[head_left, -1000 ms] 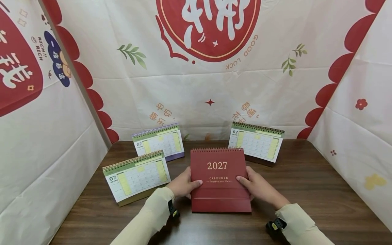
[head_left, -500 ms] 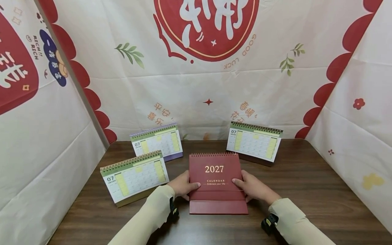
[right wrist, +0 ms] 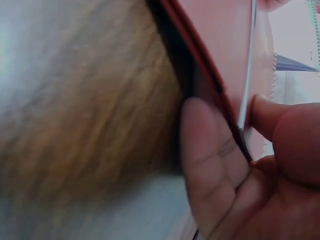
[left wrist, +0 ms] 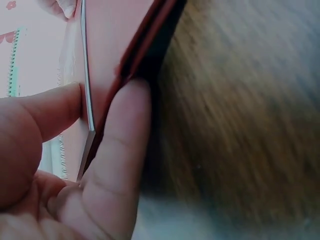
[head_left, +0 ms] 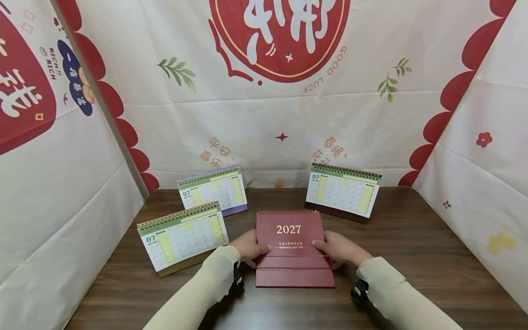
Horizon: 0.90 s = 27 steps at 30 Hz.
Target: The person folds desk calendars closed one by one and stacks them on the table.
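A red desk calendar (head_left: pixel 288 236) marked 2027 leans back at the middle of the table, its spiral binding along the top and a folded base strip toward me. My left hand (head_left: pixel 250 247) grips its left edge, thumb on the front cover and fingers behind. On the opposite edge my right hand (head_left: pixel 342 249) holds it the same way. The left wrist view shows thumb and fingers (left wrist: pixel 122 145) pinching the cover and page stack. In the right wrist view, the right fingers (right wrist: pixel 207 145) lie behind the red backing board, with the thumb on the front.
Three spiral desk calendars showing 07 stand around it: one with a gold base (head_left: pixel 183 240) at left, one with a purple base (head_left: pixel 214 190) behind it, and one with a dark base (head_left: pixel 343 192) at back right. Printed cloth (head_left: pixel 284 114) walls the brown wooden table (head_left: pixel 412 256).
The red calendar's top has tipped lower and away from me, and its base strip shows more folded out. Both hands have kept their hold. The other calendars have stayed in place.
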Tool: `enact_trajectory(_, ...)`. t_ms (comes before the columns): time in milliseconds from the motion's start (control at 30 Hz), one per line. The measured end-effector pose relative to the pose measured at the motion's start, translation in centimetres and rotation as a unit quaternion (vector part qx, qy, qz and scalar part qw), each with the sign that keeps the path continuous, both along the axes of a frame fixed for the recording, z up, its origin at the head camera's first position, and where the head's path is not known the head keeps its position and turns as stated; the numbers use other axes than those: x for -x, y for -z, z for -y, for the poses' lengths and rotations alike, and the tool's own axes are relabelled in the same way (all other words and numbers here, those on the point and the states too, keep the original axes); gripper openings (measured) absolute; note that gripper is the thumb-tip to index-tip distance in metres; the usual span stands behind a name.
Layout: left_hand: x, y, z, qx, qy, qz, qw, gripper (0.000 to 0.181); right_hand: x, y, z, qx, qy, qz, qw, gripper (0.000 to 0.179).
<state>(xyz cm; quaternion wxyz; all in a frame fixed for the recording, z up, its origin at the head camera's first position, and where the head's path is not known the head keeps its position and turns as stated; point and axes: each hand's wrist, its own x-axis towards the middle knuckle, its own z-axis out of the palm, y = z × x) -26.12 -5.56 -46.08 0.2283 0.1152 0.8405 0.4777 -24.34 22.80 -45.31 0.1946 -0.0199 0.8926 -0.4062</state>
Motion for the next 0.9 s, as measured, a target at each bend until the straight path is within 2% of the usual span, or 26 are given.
enact_trajectory(200,-0.1,-0.8,-0.4,0.032,-0.008,0.013,0.9994,0.017,0.0,-0.7,-0.1,-0.052,-0.01,0.003,0.9986,0.027)
enact_trajectory(467,0.4,-1.8,-0.4,0.11,-0.004,0.026,0.9936,0.021,0.4,-1.2,0.0,-0.098,-0.017,0.019,0.9949,0.031)
enact_trajectory(667,0.4,-2.2,-0.2,0.182,0.011,0.007,0.9833,0.027,0.6,-1.3,0.2,-0.105,-0.025,0.019,0.994,0.032)
enact_trajectory(900,0.7,-2.0,-0.1,0.255,0.031,-0.036,0.9658,0.04,0.6,-1.5,0.1,-0.1,-0.023,0.024,0.9944,0.031)
